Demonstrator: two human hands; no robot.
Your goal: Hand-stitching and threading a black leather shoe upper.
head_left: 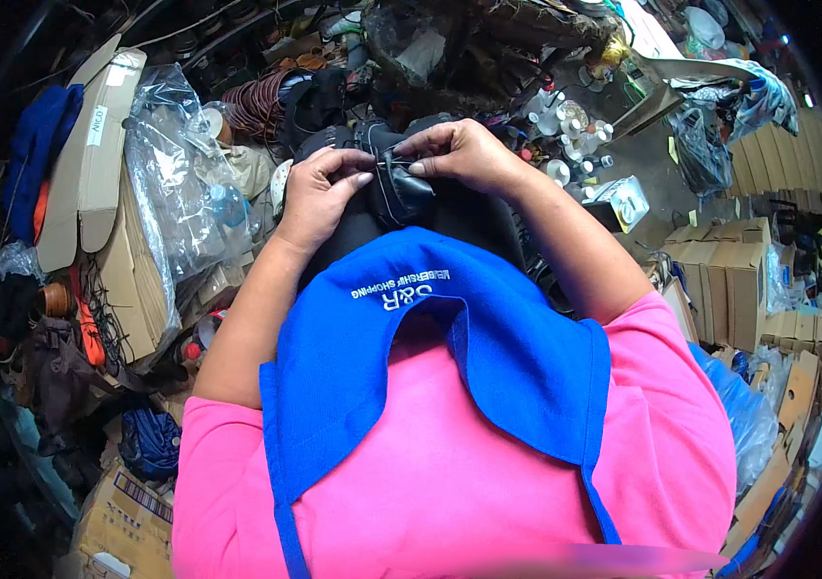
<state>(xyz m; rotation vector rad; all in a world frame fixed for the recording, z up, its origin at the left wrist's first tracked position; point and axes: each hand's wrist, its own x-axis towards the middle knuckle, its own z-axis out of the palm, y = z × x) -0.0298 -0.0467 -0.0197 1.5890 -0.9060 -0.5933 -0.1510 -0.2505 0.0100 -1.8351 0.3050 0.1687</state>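
A black leather shoe (405, 196) with pale stitching along its edge rests on my dark-clad lap, just beyond the blue apron (527, 376). My left hand (327, 191) pinches the shoe's opening from the left, thumb and forefinger pressed together. From the right, my right hand (467, 154) closes thumb and fingertips on the same upper edge. Between the two sets of fingertips runs something thin, perhaps a thread or lace, too small to make out. More black material lies just behind the hands.
White-capped bottles (573, 135) cluster at the far right, near a tin can (620, 204). Cardboard boxes (720, 275) are stacked on the right. Flattened cardboard (92, 164) and clear plastic sheeting (174, 183) lean at left. A coil of brown cord (254, 108) lies at the back.
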